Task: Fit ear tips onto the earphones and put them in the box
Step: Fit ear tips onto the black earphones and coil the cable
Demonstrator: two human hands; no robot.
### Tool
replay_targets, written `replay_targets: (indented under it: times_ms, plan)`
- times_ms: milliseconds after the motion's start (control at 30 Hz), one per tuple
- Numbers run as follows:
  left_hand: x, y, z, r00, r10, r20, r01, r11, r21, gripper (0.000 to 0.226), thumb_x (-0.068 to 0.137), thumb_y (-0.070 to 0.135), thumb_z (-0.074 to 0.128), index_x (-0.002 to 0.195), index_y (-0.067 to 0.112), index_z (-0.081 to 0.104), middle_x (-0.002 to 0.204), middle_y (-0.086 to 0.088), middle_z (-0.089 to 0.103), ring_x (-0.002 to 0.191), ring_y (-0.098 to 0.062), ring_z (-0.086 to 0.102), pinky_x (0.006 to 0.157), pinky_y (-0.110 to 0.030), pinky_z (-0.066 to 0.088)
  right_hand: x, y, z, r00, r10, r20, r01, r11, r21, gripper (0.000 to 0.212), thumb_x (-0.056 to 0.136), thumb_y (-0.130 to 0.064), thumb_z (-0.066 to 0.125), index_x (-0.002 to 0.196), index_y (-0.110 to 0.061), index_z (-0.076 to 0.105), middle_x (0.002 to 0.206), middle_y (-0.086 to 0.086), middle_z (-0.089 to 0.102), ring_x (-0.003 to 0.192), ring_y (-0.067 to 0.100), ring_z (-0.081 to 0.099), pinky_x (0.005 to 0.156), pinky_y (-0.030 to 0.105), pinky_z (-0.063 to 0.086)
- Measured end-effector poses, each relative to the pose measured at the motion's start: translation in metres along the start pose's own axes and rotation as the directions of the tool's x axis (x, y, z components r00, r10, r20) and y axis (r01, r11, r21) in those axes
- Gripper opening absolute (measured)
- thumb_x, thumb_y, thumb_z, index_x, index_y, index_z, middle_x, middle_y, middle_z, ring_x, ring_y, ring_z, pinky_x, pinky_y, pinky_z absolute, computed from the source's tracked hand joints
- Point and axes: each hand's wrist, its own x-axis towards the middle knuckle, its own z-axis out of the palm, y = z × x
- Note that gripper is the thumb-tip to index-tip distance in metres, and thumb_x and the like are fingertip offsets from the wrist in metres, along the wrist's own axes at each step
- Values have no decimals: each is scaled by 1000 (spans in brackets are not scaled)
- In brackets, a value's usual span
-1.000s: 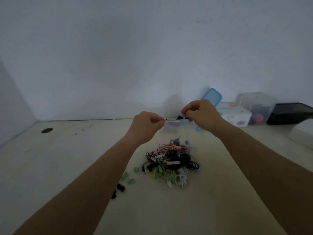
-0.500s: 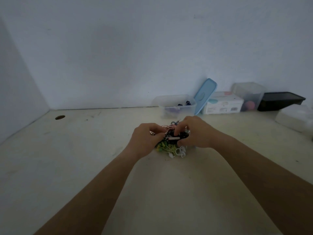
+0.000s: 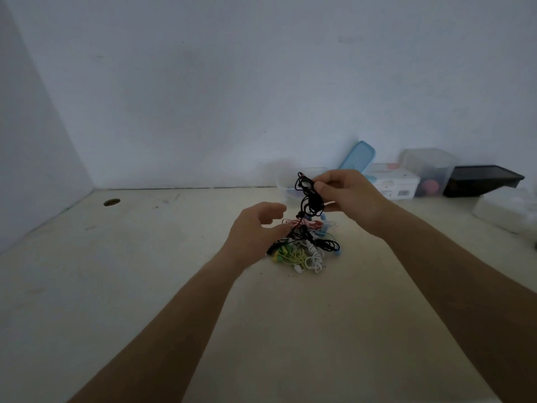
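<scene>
My right hand (image 3: 350, 197) pinches a coiled pair of black earphones (image 3: 310, 196) and holds it up above the table. Below it lies a tangled pile of earphones (image 3: 305, 248) in yellow, white, black, blue and red-white. My left hand (image 3: 255, 231) hovers at the pile's left edge, fingers loosely curved, holding nothing that I can see. A clear plastic box (image 3: 286, 183) stands at the back by the wall, partly hidden behind the raised earphones and my right hand.
A light blue lid (image 3: 358, 157) leans on the wall behind the box. To its right stand a white carton (image 3: 390, 181), a clear tub (image 3: 427, 170), a black tray (image 3: 482, 180) and a white block (image 3: 505, 210). A round hole (image 3: 112, 202) marks the table's far left.
Both hands came down from the clear box to the pile. My right hand has since lifted a black pair out of it, and my left hand has let go.
</scene>
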Motion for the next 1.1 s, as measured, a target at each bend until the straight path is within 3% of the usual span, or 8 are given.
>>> replay_targets:
  times_ms: [100,167,333,500,633,800,900,1100]
  plan:
    - [-2,11,6,999,14,47,-12,999,-53,46,86,22,75,130,19,61,121,3,69,111,-8,62,91,-18,48,-2,-8,3,999,31,25,-33,995,97,15,100,-14,56,106,-7,68,104,14,74,90,23,71,82,37,59]
    - [-5,20,9,994,-18,108,41,976,-213,39,91,20,70,129,15,61,115,1,72,104,-9,68,84,-14,53,-3,-12,5,998,46,41,-52,987,150,17,100,-14,55,107,-4,68,104,16,74,88,23,72,81,37,59]
    - [-21,27,5,973,-174,149,228,779,-583,20,94,6,63,114,8,64,103,-16,74,85,-25,72,71,-28,60,-9,-17,7,992,104,78,-121,951,283,18,101,-11,51,104,-4,67,98,11,76,81,19,72,73,32,58]
    - [-39,15,-13,971,-218,96,233,780,-581,18,91,-1,64,109,-1,64,98,-20,74,78,-23,72,69,-24,58,-24,-6,16,970,198,140,-235,912,337,18,102,-11,48,103,-3,65,93,12,77,83,26,73,81,39,58]
    - [-53,7,-22,969,-236,73,240,829,-506,23,86,-2,71,106,1,59,92,-18,76,84,-29,74,76,-30,61,-42,3,33,957,248,150,-284,903,322,19,101,-9,49,90,-10,65,84,11,74,75,24,71,75,37,56]
    - [-69,2,-23,977,-210,-25,192,929,-315,20,76,-2,80,86,5,64,80,-10,77,63,-10,68,58,-15,49,-65,19,45,940,305,152,-319,945,75,11,99,-9,53,95,-16,61,90,13,65,71,25,66,64,35,56]
    - [-76,1,-18,978,-205,-34,182,924,-336,18,74,-4,80,89,1,70,83,-11,77,71,-13,71,71,-21,56,-76,23,46,943,295,153,-281,954,-104,6,98,-12,56,101,-14,61,95,13,67,70,22,68,63,32,58]
    - [-78,8,-5,973,-229,-41,207,934,-290,18,76,2,81,88,14,78,81,-2,75,70,-7,68,67,-15,54,-86,20,43,998,25,49,9,809,-588,4,92,-24,62,94,-22,65,93,-9,63,85,10,62,74,25,47]
